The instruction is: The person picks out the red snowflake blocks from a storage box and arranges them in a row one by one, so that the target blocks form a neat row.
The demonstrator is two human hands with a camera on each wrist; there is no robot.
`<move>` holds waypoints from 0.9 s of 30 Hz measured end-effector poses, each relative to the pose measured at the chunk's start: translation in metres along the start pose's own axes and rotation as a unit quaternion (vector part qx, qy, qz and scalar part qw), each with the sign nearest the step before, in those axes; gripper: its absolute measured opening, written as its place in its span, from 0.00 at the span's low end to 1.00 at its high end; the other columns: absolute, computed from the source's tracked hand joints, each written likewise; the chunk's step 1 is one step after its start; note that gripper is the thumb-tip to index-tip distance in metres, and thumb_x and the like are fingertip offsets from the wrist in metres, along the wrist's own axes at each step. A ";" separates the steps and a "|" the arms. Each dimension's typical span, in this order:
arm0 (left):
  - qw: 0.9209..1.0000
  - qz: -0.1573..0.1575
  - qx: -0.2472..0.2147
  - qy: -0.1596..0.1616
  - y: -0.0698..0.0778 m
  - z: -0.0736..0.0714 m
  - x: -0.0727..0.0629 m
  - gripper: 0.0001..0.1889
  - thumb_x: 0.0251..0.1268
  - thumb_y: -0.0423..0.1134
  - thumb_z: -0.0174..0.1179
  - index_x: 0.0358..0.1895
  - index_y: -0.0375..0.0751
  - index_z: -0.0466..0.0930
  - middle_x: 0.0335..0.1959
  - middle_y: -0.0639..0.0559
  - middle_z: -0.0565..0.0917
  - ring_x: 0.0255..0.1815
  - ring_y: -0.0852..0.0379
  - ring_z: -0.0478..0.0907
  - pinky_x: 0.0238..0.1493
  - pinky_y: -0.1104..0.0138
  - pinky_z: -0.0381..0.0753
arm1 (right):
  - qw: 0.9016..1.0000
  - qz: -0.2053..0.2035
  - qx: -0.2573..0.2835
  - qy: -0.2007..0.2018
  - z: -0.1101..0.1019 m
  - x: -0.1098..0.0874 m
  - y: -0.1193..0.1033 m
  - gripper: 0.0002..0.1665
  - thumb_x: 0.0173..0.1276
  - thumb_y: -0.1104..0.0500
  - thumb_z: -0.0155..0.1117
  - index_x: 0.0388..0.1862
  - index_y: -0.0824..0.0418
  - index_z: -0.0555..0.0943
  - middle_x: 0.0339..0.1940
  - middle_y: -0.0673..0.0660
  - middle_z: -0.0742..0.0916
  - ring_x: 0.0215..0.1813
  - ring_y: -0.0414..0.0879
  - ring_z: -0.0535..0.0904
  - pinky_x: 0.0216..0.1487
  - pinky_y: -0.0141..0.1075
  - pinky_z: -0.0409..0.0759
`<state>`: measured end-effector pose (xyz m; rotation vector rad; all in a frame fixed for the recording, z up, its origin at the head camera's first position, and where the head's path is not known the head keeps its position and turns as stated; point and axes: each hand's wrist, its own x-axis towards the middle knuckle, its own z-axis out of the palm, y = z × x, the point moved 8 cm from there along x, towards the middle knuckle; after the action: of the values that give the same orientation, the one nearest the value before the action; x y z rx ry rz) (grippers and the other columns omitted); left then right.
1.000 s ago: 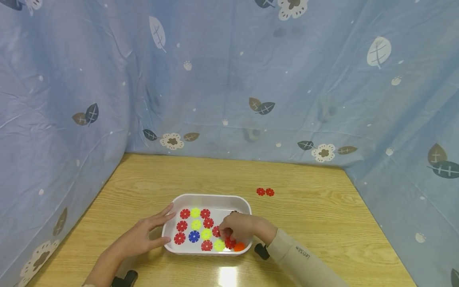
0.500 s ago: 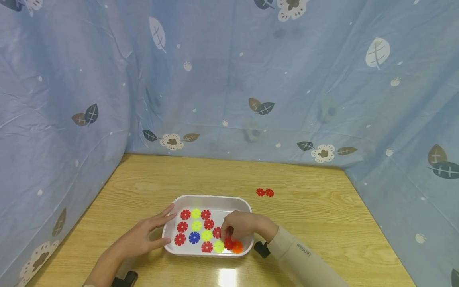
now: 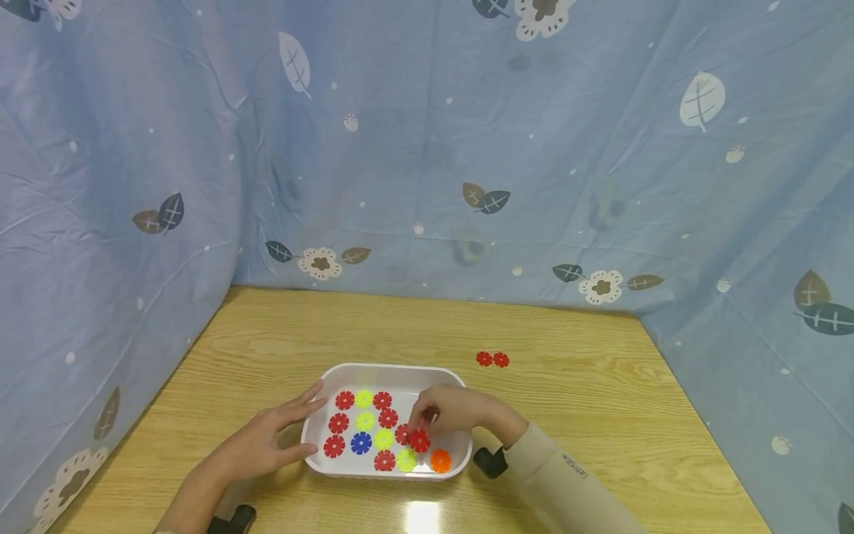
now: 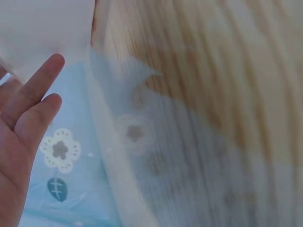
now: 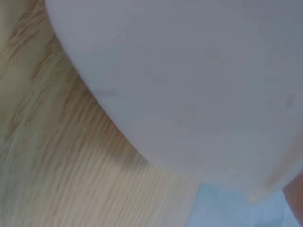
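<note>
A white plastic tray [image 3: 394, 372] holds several flower-shaped discs laid flat: red, yellow, one blue disc [image 3: 361, 443] and one orange disc [image 3: 440, 460]. My right hand [image 3: 445, 409] reaches over the tray's right part and pinches a red flower disc [image 3: 419, 440] between thumb and fingers, tilted and overlapping another red disc in this view. My left hand [image 3: 270, 437] has its fingers spread, fingertips at the tray's left rim. In the left wrist view, the left fingers [image 4: 42, 82] lie beside the white tray wall [image 4: 42, 33]. The tray's outer wall [image 5: 189, 94] fills the right wrist view, hiding the right hand's work.
Two red flower discs [image 3: 492, 360] lie side by side on the wooden table [image 3: 567, 415], behind and right of the tray. A blue patterned curtain [image 3: 400, 148] encloses the table at the back and both sides.
My right hand has moved slightly away from me with the red disc, which has shifted up and left, off the orange disc. The orange disc is now fully uncovered. My left hand stays put.
</note>
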<state>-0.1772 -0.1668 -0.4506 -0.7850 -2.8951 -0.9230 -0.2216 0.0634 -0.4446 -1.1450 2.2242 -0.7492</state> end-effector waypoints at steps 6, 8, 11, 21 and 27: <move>1.000 0.001 0.001 0.003 -0.001 0.001 0.000 0.33 0.57 0.53 0.64 0.67 0.49 0.69 0.73 0.50 0.62 0.67 0.44 0.68 0.57 0.47 0.76 | 0.994 0.040 0.080 0.058 -0.017 -0.008 0.010 0.13 0.58 0.72 0.62 0.38 0.58 0.86 0.35 0.47 0.84 0.36 0.38 0.77 0.40 0.26 0.79; 1.000 0.003 0.001 0.004 -0.002 0.001 0.000 0.33 0.57 0.52 0.64 0.67 0.49 0.69 0.73 0.50 0.63 0.67 0.44 0.68 0.57 0.48 0.76 | 0.991 0.045 0.102 0.078 -0.022 -0.011 0.014 0.12 0.60 0.70 0.63 0.40 0.58 0.85 0.37 0.49 0.85 0.38 0.39 0.78 0.42 0.27 0.79; 1.000 0.004 0.000 0.005 -0.001 0.001 0.000 0.33 0.57 0.52 0.64 0.67 0.49 0.69 0.73 0.50 0.62 0.67 0.44 0.67 0.57 0.47 0.76 | 0.984 0.044 0.137 0.110 -0.029 -0.017 0.020 0.12 0.61 0.69 0.62 0.43 0.60 0.85 0.40 0.54 0.86 0.40 0.42 0.79 0.44 0.29 0.79; 1.000 0.009 -0.007 0.007 -0.002 -0.001 -0.002 0.33 0.58 0.52 0.63 0.67 0.48 0.69 0.73 0.49 0.62 0.68 0.41 0.66 0.57 0.45 0.75 | 0.948 0.093 0.212 0.217 -0.051 -0.041 0.045 0.13 0.64 0.64 0.63 0.47 0.61 0.83 0.43 0.57 0.85 0.43 0.45 0.79 0.44 0.32 0.81; 1.000 0.003 -0.014 0.005 -0.005 -0.002 -0.001 0.33 0.57 0.52 0.64 0.67 0.49 0.69 0.73 0.50 0.62 0.68 0.43 0.66 0.57 0.45 0.74 | 0.910 0.112 0.272 0.293 -0.064 -0.058 0.068 0.18 0.63 0.63 0.65 0.51 0.67 0.81 0.46 0.61 0.85 0.43 0.43 0.81 0.50 0.41 0.82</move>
<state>-0.1785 -0.1718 -0.4517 -0.7869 -2.8758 -0.9650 -0.2730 0.1605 -0.4338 -0.4067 2.2973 -1.6427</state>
